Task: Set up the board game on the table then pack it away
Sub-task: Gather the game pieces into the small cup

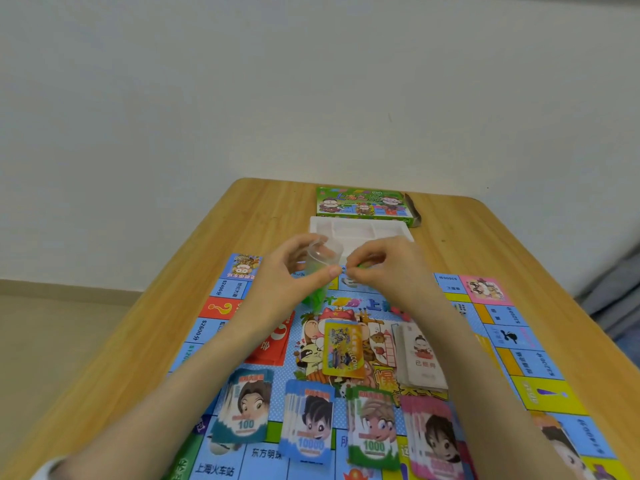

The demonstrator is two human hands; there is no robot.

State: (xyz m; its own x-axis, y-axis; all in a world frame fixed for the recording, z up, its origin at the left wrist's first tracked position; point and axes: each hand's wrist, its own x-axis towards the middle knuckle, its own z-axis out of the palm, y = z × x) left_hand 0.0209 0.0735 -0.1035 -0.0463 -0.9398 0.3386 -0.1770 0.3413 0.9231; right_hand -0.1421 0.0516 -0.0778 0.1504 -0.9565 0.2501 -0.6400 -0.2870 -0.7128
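The wooden table bears game board, white tray, green box.

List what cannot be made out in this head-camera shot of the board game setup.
- Clear plastic bag in the left hand: contents blurred and partly covered by fingers; only green shows below.
- Right hand: something green in its grip, too hidden to identify.
- White tray: near compartments blocked by both hands.
- Game board: lower part cut off by the frame's bottom edge; middle covered by arms and card piles.
- Pink money stack: denomination blurred.
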